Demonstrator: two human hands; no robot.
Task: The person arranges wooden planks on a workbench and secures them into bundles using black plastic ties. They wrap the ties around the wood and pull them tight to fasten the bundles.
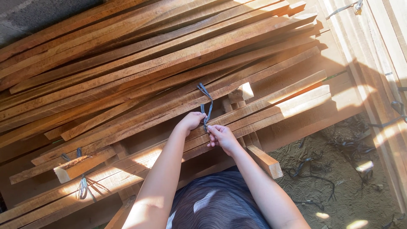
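Both hands, left hand (191, 121) and right hand (220, 135), pinched shut on dark strap (206, 101), pulling it taut around wooden slats (254, 110).

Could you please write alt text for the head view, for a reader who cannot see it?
Two bare hands, left hand and right hand, pinch a dark strap above a sloping stack of long wooden slats in sunlight. Another strap hangs at lower left, and scraps litter the dirt ground at right.
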